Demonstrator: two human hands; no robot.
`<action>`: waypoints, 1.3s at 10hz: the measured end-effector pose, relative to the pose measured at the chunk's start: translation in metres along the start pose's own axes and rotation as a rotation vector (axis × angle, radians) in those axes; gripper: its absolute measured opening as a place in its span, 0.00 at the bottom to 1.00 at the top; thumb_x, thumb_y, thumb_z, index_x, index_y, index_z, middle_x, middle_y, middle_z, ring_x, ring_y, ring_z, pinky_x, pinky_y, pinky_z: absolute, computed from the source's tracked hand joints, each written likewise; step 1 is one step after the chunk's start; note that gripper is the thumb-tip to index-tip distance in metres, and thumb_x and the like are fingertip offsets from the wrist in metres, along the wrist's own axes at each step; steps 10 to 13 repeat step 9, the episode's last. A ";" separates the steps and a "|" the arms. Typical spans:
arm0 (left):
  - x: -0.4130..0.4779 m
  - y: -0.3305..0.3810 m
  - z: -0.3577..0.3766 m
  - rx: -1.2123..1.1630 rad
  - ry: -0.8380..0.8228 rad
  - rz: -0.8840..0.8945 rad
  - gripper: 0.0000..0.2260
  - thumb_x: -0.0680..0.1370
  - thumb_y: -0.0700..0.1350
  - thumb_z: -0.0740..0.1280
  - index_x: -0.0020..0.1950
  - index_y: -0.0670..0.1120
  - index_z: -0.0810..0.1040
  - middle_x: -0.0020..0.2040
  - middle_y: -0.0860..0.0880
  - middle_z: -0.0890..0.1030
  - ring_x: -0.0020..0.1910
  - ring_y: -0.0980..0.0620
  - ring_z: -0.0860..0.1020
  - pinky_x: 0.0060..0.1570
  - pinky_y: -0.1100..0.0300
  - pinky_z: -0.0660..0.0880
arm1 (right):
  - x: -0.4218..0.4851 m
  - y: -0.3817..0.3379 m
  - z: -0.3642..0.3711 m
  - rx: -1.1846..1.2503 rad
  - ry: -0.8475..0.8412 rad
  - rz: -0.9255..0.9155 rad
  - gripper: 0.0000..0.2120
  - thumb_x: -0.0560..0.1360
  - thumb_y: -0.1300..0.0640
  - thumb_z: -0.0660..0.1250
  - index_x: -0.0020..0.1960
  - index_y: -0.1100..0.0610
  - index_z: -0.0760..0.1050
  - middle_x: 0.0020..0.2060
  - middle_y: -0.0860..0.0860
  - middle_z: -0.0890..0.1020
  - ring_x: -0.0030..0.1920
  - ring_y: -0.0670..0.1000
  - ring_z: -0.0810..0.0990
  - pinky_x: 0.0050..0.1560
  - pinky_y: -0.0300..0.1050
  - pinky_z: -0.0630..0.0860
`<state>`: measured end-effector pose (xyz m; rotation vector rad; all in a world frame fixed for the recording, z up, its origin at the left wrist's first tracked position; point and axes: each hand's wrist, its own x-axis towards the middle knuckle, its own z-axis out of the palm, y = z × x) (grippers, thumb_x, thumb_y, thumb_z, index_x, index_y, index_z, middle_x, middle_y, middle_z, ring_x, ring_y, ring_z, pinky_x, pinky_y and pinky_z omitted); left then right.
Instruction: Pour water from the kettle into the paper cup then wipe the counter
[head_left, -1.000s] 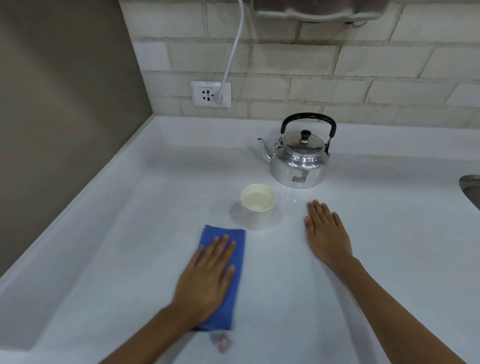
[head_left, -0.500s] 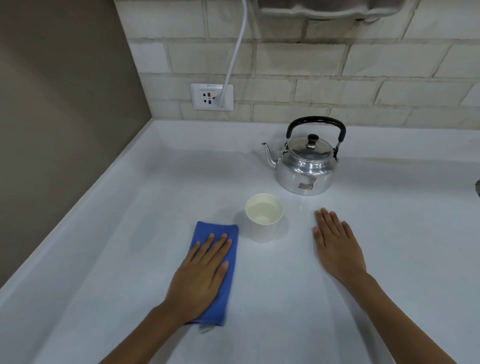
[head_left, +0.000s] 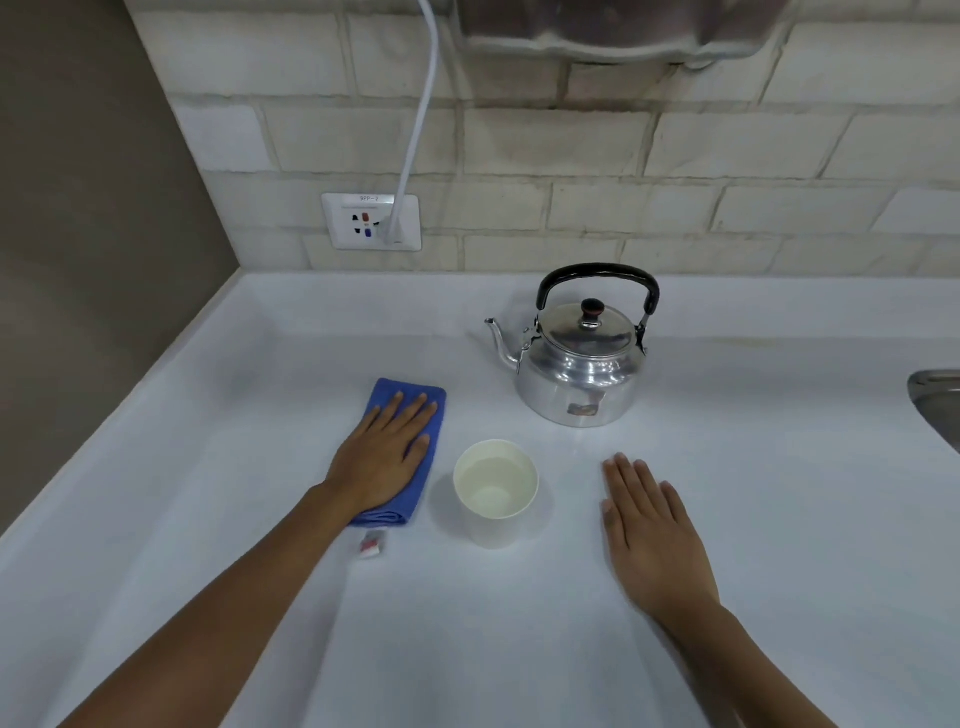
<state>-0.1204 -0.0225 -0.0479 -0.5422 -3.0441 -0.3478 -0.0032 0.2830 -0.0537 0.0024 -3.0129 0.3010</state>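
A shiny metal kettle (head_left: 579, 366) with a black handle stands upright at the back of the white counter (head_left: 519, 623), spout pointing left. In front of it a white paper cup (head_left: 496, 491) holds water. My left hand (head_left: 384, 457) lies flat, fingers spread, pressing a folded blue cloth (head_left: 428, 462) onto the counter just left of the cup. The cloth's small white tag (head_left: 371, 545) sticks out at its near end. My right hand (head_left: 652, 530) rests flat and empty on the counter to the right of the cup.
A white socket (head_left: 371, 222) with a plugged-in white cable sits on the brick wall behind. A brown wall borders the counter's raised left edge. A metal sink rim (head_left: 937, 405) shows at the far right. A metal fixture hangs overhead at the top.
My left hand has pushed the blue cloth forward, from in front of and left of the cup to a spot beside and beyond it. The right hand has stayed flat on the counter.
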 end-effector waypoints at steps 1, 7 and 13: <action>0.030 -0.004 -0.001 0.021 -0.008 0.014 0.22 0.82 0.52 0.47 0.75 0.52 0.48 0.77 0.53 0.50 0.76 0.52 0.47 0.74 0.55 0.45 | -0.001 0.000 0.000 0.027 0.007 0.000 0.24 0.81 0.51 0.43 0.72 0.51 0.36 0.76 0.45 0.46 0.75 0.44 0.41 0.74 0.43 0.39; 0.109 -0.017 -0.008 -0.040 -0.032 -0.103 0.23 0.82 0.51 0.47 0.76 0.48 0.46 0.78 0.49 0.47 0.76 0.49 0.46 0.74 0.52 0.44 | -0.002 -0.002 -0.004 0.051 0.030 -0.001 0.24 0.81 0.50 0.42 0.75 0.50 0.41 0.74 0.41 0.42 0.74 0.43 0.38 0.71 0.38 0.32; 0.080 -0.008 -0.026 -0.104 0.129 -0.128 0.24 0.82 0.50 0.49 0.76 0.45 0.49 0.77 0.46 0.51 0.76 0.49 0.50 0.73 0.53 0.48 | 0.000 -0.002 -0.005 0.083 -0.003 0.019 0.24 0.81 0.50 0.42 0.75 0.50 0.41 0.75 0.43 0.44 0.75 0.44 0.40 0.75 0.42 0.37</action>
